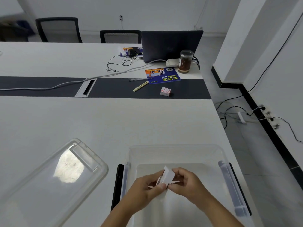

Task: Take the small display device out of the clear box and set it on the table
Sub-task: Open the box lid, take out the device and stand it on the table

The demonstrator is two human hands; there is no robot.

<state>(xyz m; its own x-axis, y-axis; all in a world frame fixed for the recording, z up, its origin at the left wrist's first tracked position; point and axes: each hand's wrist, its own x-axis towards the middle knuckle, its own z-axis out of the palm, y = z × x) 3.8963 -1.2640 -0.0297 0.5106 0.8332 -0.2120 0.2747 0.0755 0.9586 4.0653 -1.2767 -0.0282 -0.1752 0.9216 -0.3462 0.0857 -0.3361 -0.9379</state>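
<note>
The clear box (173,149) stands open at the near right of the white table (114,122). Over its middle, both my hands hold a small white display device (168,175), tilted, with thin white parts at its lower edge. My left hand (147,187) pinches it from the left and below. My right hand (186,182) grips it from the right. The hands hide the device's lower part.
The box's clear lid (54,179) lies on the table to the left. A black strip (117,185) lies along the box's left side. Farther back are a small white-red carton (165,91), pens, a blue mat (162,75), a jar (185,61) and a laptop (170,45). The table edge runs close on the right.
</note>
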